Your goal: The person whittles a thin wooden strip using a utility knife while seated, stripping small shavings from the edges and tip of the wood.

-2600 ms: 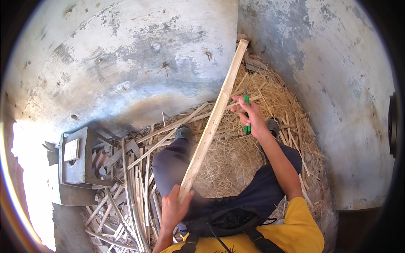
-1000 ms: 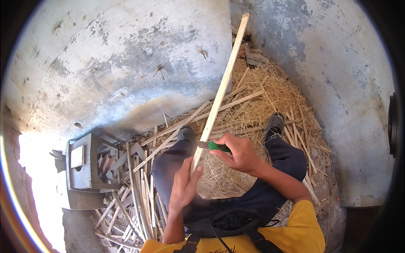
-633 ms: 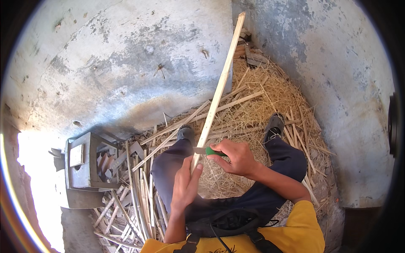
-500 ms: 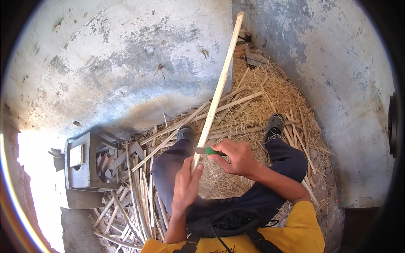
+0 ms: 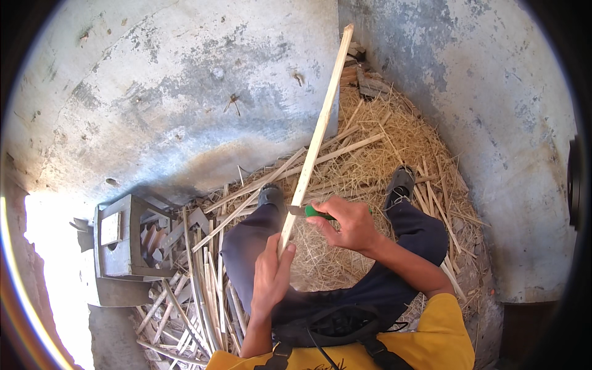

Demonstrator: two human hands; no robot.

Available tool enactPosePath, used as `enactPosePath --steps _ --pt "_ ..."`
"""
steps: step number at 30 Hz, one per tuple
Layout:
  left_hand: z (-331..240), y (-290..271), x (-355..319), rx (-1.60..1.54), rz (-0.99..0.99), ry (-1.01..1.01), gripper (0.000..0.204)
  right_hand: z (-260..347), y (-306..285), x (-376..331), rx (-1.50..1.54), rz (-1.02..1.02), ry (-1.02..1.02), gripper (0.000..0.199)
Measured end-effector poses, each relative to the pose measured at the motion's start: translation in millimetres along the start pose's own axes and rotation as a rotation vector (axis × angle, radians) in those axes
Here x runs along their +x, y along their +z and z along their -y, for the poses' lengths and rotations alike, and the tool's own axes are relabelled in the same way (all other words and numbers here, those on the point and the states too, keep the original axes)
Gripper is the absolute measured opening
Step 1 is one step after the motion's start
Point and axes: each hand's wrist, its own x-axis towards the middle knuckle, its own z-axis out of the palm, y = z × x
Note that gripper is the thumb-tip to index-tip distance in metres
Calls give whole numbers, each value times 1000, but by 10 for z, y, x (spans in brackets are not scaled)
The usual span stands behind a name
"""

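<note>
Leftward, we had a grey box [image 5: 126,240] beside loose sticks [image 5: 214,295]. Our left hand [image 5: 271,274] was wrapped around the lower end of a pale strip [image 5: 317,135], which slanted upward beyond it. Our right hand [image 5: 350,225], fingers curled, gripped a green-handled knife [image 5: 314,213], blade across the strip; straw [image 5: 413,132] lay beyond.

You are holding a long, slender, pale wooden strip [image 5: 317,134] near its lower end in your left hand [image 5: 271,274]; it is slanting away from you, leaning rightward toward its far end. Your right hand [image 5: 348,225] is gripping a green-handled knife [image 5: 312,212], its bare blade pointing left and crossing the strip just beyond your left hand.
</note>
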Motion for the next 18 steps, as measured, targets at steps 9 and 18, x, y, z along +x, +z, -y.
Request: enactPosePath --steps 9,18 --pt "95 -7 -143 6 9 -37 25 -202 -39 57 -27 -55 63 25" --pt "262 -42 -390 42 12 -36 26 -441 -118 156 -18 -72 163 26"
